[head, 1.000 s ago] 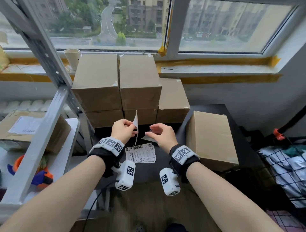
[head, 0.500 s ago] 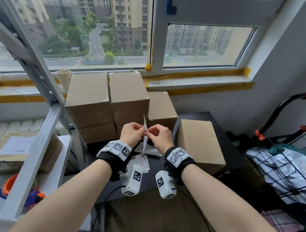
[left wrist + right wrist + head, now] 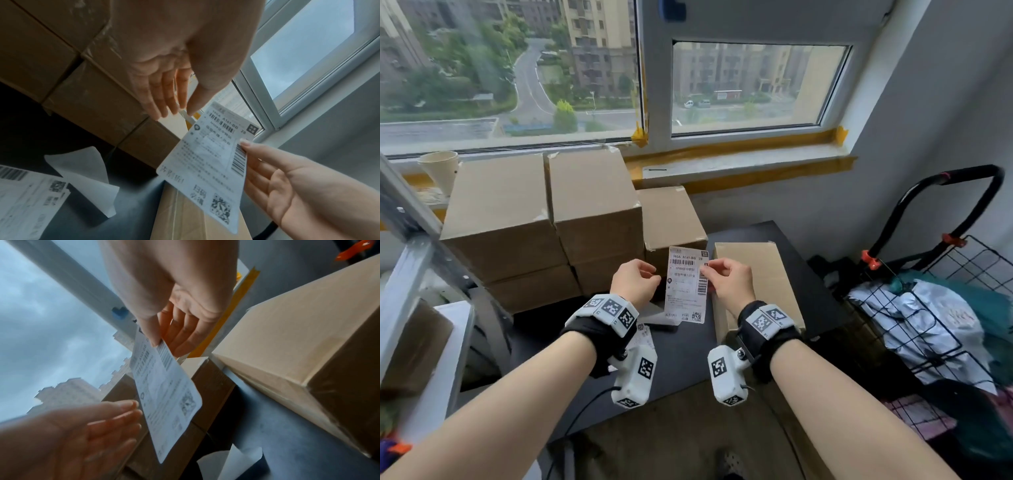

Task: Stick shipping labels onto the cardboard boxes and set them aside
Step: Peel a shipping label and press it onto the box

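A white shipping label (image 3: 686, 284) (image 3: 205, 162) (image 3: 164, 386) hangs upright over the black table (image 3: 681, 356), printed side toward me. My right hand (image 3: 717, 274) (image 3: 267, 165) (image 3: 162, 331) pinches its right edge by the barcode. My left hand (image 3: 643, 277) (image 3: 170, 100) (image 3: 115, 415) hovers at the label's left edge, fingers straight, holding nothing. A single cardboard box (image 3: 756, 284) lies just right of the hands. Stacked boxes (image 3: 592, 205) stand behind. Peeled backing paper (image 3: 82, 178) (image 3: 232, 462) and more labels (image 3: 26, 194) lie on the table.
A wire cart (image 3: 945, 308) full of bags stands at the right. A metal shelf frame (image 3: 410, 274) with a box on it is at the left. A paper cup (image 3: 440, 169) sits on the windowsill behind the stacked boxes.
The label, earlier held edge-on between both hands, now faces me. My left hand has let go of it and the right hand alone holds it.
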Demonstrator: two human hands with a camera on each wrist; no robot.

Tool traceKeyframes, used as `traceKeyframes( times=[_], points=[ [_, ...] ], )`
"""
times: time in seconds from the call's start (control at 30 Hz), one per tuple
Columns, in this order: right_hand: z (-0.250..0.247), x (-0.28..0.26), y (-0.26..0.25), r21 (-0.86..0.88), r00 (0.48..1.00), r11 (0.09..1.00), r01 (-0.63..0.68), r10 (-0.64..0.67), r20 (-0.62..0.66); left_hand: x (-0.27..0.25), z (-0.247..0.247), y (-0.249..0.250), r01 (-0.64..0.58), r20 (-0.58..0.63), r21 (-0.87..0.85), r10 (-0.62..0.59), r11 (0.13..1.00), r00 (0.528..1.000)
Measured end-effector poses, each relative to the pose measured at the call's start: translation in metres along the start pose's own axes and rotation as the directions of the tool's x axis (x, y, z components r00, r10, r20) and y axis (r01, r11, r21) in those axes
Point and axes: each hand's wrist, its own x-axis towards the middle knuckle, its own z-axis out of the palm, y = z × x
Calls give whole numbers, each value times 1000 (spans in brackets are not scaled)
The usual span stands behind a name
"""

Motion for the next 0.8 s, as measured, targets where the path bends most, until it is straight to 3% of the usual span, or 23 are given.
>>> traceKeyframes(
  times=[0.17,0.33,0.53,0.8],
  points=[
    [-40,3,6,77,997,994,-79,78,20,0,37,17,39,184,-50,-30,998,982],
    [-77,17,18,65,991,989,-131,130,13,2,74,35,59,262,-142,-21,988,965],
    [-110,39,34,40,985,984,-174,173,18,7,113,49,100,272,-220,-38,970,962],
    [-138,74,68,-27,954,956,-291,292,70,19,161,56,210,232,-214,-159,954,960]
  ],
)
